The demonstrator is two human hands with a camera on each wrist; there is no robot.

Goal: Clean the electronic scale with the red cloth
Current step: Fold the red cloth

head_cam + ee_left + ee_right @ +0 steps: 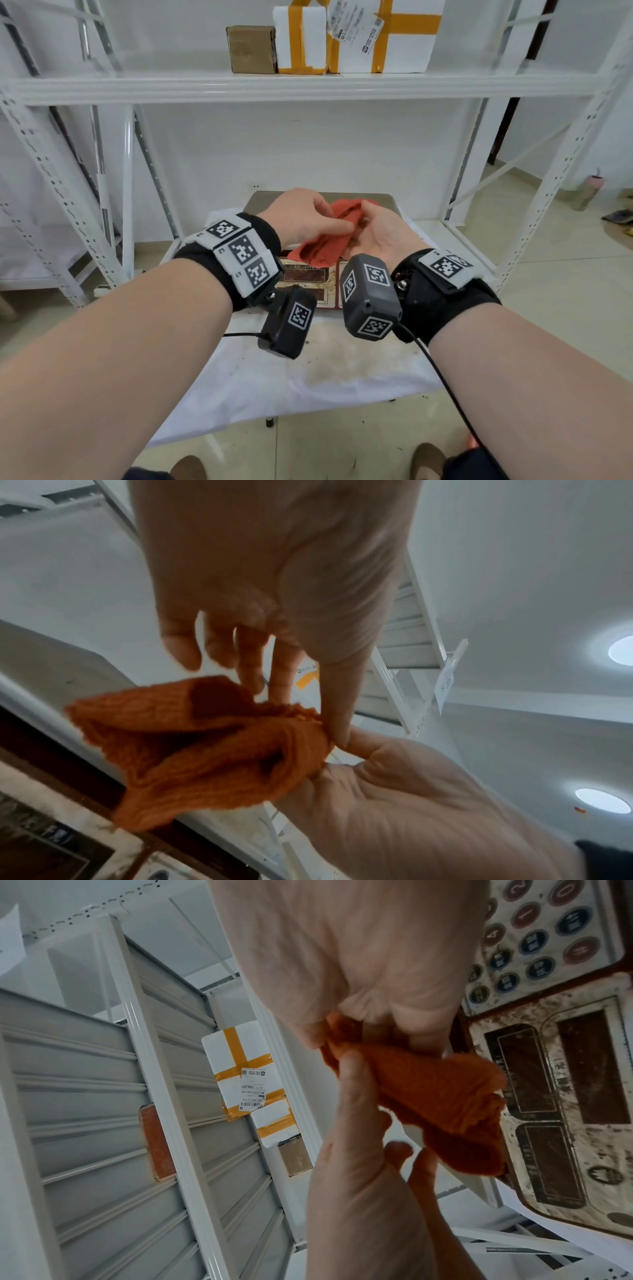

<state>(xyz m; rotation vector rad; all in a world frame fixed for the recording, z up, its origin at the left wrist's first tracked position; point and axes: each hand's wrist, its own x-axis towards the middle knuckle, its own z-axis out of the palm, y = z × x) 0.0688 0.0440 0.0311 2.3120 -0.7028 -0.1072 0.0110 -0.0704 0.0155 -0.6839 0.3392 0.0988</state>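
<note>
- Left hand (301, 216) pinches the red cloth (323, 245) between thumb and forefinger; right hand (383, 233), palm up, fingers curled, grips it.
- Cloth is held above the electronic scale (308, 284), near the shelf's (455, 236) rear edge.
- Fold cloth into a firm pad; wipe the soiled panel first.

White shelving (308, 89) — pale tiled floor (565, 308)

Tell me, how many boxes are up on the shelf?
3: a small brown box on the left, a white taped box in the middle, a bigger white taped box on the right. More may hide above the picture.
</note>
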